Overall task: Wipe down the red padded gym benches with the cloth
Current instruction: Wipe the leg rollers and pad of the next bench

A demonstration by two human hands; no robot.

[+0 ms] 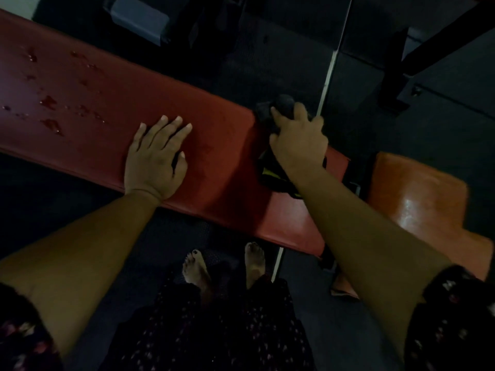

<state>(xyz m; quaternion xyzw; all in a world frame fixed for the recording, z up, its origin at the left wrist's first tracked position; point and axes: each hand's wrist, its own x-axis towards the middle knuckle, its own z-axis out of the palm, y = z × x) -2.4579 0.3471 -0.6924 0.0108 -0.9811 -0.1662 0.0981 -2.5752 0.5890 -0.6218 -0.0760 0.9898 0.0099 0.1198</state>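
Note:
A long red padded bench [112, 103] runs from the upper left to the lower right of the head view. Wet drops and smears [49, 103] dot its left part. My left hand [156, 156] lies flat on the pad near the middle, fingers spread, holding nothing. My right hand [297, 140] presses a dark cloth [270, 172] with a yellow stripe onto the pad near its right end. The cloth is bunched under the fingers and hangs toward me under the wrist.
A second, orange-red pad [417, 199] sits just right of the bench, past a narrow gap. Dark rubber floor surrounds both. A black metal frame [396, 76] stands at the upper right. My bare feet [198, 266] stand close to the bench's near edge.

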